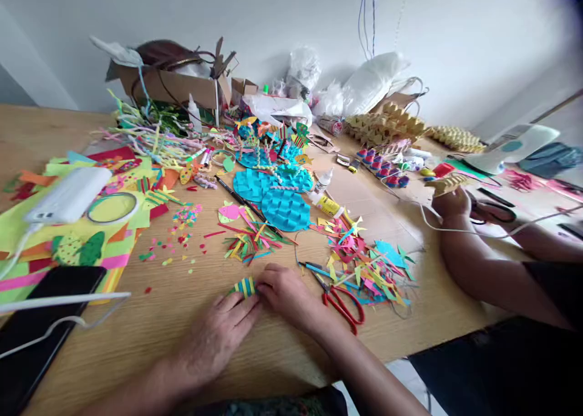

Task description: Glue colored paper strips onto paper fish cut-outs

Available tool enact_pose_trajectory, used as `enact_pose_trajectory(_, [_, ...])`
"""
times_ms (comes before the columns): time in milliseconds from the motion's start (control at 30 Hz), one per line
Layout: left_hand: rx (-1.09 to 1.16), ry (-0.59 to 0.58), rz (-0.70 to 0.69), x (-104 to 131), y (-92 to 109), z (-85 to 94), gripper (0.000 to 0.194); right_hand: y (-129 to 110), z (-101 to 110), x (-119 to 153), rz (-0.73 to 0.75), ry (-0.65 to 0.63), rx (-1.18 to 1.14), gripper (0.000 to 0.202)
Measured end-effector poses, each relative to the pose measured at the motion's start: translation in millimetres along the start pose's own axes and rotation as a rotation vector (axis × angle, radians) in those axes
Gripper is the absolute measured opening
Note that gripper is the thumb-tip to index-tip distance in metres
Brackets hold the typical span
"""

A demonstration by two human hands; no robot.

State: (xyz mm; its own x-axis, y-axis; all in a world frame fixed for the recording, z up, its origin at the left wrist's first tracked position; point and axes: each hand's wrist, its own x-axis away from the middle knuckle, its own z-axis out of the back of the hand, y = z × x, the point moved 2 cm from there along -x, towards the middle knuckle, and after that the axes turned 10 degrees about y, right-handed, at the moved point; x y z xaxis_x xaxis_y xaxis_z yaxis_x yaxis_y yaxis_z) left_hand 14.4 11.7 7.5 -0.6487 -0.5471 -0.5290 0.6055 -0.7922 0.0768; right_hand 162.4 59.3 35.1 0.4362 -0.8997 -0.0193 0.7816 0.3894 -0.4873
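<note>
1. Evidently, yellow stripes already cross the small paper piece [246,287], near the tabletop's [136,337] front edge.
2. Left hand [223,328] and right hand [286,291] both touch it; whether either pinches, I cannot tell.
3. Loose strips [252,240] lie beyond, unattached.

Smooth wood with a faint grain is shown by the desk [173,337]. Glossy red plastic is seen on the scissor handles [348,310], metal on their blades, and matt paper in the blue discs [286,209].
</note>
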Motion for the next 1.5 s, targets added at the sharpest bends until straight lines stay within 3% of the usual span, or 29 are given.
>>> enact_pose_trajectory(267, [0.011,-0.031,0.010,5,0,-2.7,0.037,-2,0,-8,-0.062,-0.021,0.008,0.018])
enact_pose_trajectory(767, [0.031,-0.003,0.043,6,-1,-2.3,0.040,6,5,-5,-0.086,0.123,-0.179,0.015])
enact_pose_trajectory(967, [0.018,-0.014,0.011,6,-1,-2.4,0.039,6,2,7,-0.097,0.075,-0.144,0.014])
enact_pose_trajectory(1267, [0.082,0.118,0.080,0,1,7.4,0.041,0,-5,11,-0.110,0.045,-0.077,0.018])
enact_pose_trajectory(1500, [0.085,0.076,0.089,2,0,1.7,0.039,0,0,13,-0.095,0.053,-0.141,0.016])
